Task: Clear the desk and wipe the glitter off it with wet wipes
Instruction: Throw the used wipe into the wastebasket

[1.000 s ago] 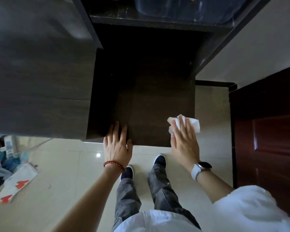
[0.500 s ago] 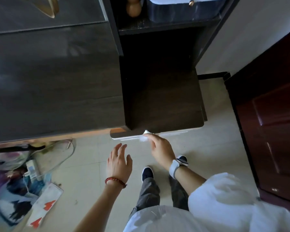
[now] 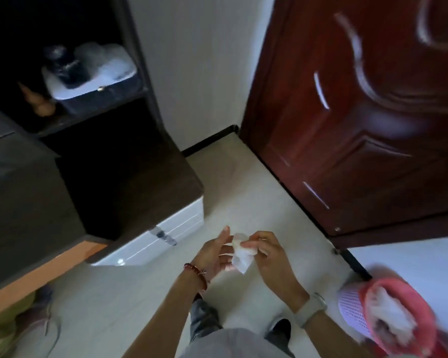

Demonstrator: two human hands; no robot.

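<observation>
A crumpled white wet wipe [image 3: 241, 255] hangs between my two hands over the tiled floor, in front of the desk. My right hand [image 3: 270, 257], with a pale watch on its wrist, pinches the wipe's upper edge. My left hand [image 3: 216, 254], with a red bead bracelet, is spread with its fingers against the wipe. The dark wooden desk [image 3: 130, 182] lies to the left, its low top bare and away from both hands.
A shelf above the desk holds a dark box [image 3: 98, 83] with items on it and a brown gourd [image 3: 38, 102]. A red-brown door [image 3: 360, 112] stands at the right. A pink mesh bin [image 3: 393, 313] with white waste sits at the lower right. Clutter lies at the lower left.
My view has swung right, away from the desk. My right hand has lifted the wipe off the desk edge, and my left hand has come up to meet it over the floor.
</observation>
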